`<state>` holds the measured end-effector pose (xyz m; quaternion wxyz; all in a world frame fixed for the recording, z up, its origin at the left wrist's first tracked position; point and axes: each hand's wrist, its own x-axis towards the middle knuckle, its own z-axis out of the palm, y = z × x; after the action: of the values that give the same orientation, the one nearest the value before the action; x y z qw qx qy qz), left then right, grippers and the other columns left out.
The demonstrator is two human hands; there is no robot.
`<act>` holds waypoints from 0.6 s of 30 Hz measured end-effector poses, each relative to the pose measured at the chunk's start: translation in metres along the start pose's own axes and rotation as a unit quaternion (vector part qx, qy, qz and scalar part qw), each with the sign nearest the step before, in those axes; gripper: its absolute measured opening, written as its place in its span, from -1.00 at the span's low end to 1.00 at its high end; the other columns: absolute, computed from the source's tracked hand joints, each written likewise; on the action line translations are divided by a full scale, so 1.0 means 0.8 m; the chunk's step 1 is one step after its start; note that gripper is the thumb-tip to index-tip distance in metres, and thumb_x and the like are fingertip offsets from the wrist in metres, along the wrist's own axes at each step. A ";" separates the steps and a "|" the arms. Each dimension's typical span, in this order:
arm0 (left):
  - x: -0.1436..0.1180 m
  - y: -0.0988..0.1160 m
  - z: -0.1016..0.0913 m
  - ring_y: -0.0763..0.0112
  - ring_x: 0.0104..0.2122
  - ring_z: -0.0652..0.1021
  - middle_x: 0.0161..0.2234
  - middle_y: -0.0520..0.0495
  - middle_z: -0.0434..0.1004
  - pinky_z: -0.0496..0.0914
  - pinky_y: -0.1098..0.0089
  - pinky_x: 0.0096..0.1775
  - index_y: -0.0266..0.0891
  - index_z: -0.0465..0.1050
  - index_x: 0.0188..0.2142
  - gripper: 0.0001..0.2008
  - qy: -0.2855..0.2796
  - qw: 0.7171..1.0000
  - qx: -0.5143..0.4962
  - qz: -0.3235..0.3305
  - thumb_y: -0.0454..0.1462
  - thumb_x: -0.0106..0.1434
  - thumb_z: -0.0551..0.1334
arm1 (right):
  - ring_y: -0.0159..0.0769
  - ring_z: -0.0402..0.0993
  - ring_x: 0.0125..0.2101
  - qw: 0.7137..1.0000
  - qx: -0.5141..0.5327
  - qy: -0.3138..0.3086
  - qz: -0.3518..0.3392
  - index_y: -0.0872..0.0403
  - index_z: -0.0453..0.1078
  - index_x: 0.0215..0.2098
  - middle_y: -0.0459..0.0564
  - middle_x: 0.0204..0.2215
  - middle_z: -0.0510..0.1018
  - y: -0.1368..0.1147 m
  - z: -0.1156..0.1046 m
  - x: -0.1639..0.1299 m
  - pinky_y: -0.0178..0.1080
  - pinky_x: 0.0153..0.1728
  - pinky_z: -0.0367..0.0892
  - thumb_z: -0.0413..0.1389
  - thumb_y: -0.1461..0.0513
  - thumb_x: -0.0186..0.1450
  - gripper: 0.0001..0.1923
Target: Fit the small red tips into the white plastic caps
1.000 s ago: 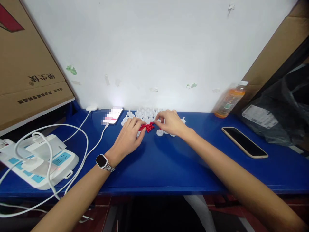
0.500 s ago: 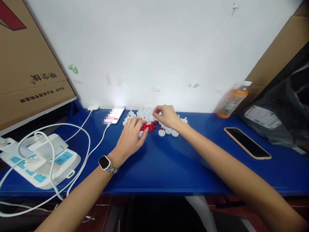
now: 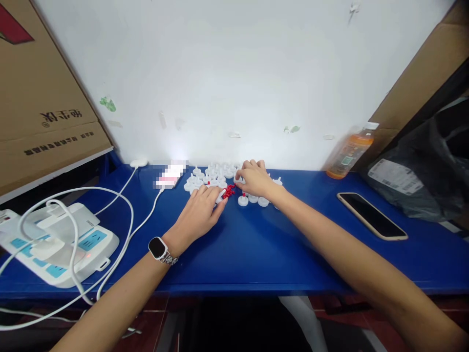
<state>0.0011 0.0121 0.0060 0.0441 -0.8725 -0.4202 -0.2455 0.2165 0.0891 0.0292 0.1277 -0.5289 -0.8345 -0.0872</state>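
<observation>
the left hand (image 3: 200, 211) lies palm down on the blue table (image 3: 252, 249), its fingers curled loosely with the tips pinching a small white cap (image 3: 220, 196) at the near edge of a pile of tiny red pieces (image 3: 229, 190). the right hand (image 3: 256, 178) is just beside the pile on the other side, its fingers bent down among the white caps (image 3: 212, 175); i cannot tell whether it grips one. the caps are round and flat, each with a short peg that points up, so their long axis lies flat on the table and the peg stands upright. they sit in a loose cluster near the back of the table, close to the wall; there are too many and they are too small to count. one cap (image 3: 243, 200) just in front of the right hand has a red tip on its peg.

the table is a smooth blue top against a white wall (image 3: 234, 73). a large cardboard box (image 3: 44, 107) leans at the left, another cardboard sheet (image 3: 421, 68) at the right, with a dark plastic bag (image 3: 421, 171) below it.

there are two phones: one lit phone (image 3: 170, 175) on a white cable (image 3: 120, 234) left of the caps, one dark phone (image 3: 372, 215) lying flat at the right. one orange bottle (image 3: 348, 151) stands by the wall. one white power strip (image 3: 58, 244) lies at the left. one watch (image 3: 158, 248) is on the left wrist.
</observation>
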 end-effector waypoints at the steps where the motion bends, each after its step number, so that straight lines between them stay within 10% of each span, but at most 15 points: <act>1: 0.000 0.000 0.000 0.13 -0.13 0.44 -0.15 -0.17 0.50 0.34 0.14 -0.11 -0.23 0.35 -0.05 -0.71 -0.004 1.000 -0.003 0.001 -0.12 0.49 -0.03 | 0.02 0.27 -0.05 1.000 -0.015 -0.005 -0.008 0.07 0.58 -0.21 0.21 -0.13 0.46 0.000 0.002 0.002 0.01 -0.01 0.02 0.13 0.13 0.33 -0.76; 11: -0.004 -0.001 0.002 0.13 -0.12 0.42 -0.13 -0.16 0.51 0.34 0.12 -0.08 -0.24 0.33 -0.04 -0.72 -0.009 1.000 -0.003 0.003 -0.13 0.49 -0.03 | -0.01 0.32 -0.07 1.000 0.015 -0.014 0.002 0.07 0.58 -0.32 0.17 -0.20 0.52 0.002 0.009 0.007 0.02 -0.01 0.05 0.14 0.19 0.30 -0.82; 18: -0.001 0.002 0.001 0.14 -0.11 0.43 -0.11 -0.16 0.49 0.35 0.13 -0.07 -0.21 0.34 -0.04 -0.74 0.003 1.000 -0.030 0.001 -0.14 0.49 -0.02 | -0.28 0.53 -0.33 0.919 0.381 0.096 0.031 0.08 0.49 -0.27 -0.02 -0.37 0.63 -0.024 -0.013 -0.028 -0.21 -0.20 0.35 0.16 0.21 0.30 -0.90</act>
<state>0.0020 0.0105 0.0049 0.0193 -0.8734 -0.4113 -0.2601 0.2093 0.0588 0.0322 0.4020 -0.4552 -0.7713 0.1906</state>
